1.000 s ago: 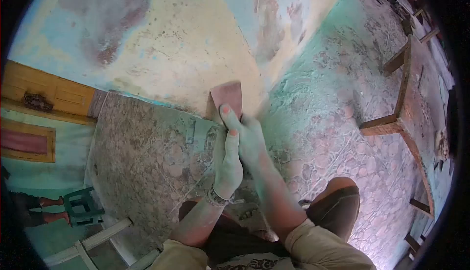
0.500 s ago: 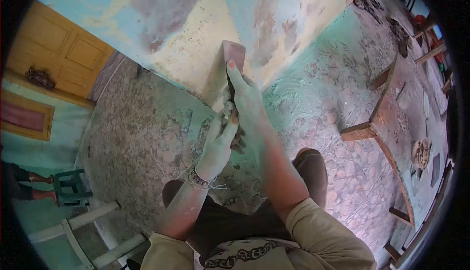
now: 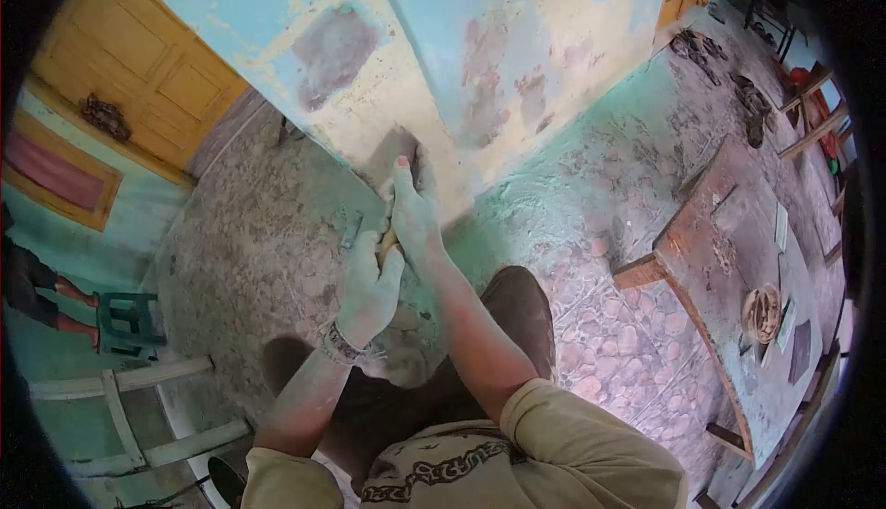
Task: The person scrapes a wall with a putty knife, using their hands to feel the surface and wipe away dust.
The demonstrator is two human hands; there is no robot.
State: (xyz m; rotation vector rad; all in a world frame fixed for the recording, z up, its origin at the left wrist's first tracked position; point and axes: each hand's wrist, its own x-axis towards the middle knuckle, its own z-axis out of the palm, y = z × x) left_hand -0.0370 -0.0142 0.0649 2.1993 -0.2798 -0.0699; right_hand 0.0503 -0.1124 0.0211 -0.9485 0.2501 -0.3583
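1. Scraper (image 3: 395, 151): blade flat vs wall (image 3: 406, 75) corner, low, near floor (image 3: 277, 232).
2. R hand (image 3: 415, 214): index out along blade, other fingers wrapped on handle.
3. L hand (image 3: 369, 283): clenched round handle end, just below R.
4. Handling, est.: light, stiff steel w/ slight flex; dusty, so may slip. Best grip is handle, finger on blade back, clear of edge.
5. Bench (image 3: 738, 260) to R, well apart.

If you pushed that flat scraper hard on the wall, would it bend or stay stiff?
The scraper blade looks thin and flat, so it probably flexes slightly. Both hands, right and left, grip it, suggesting it needs firm pressure. Dust coats the hands, so the handle may be slippery.
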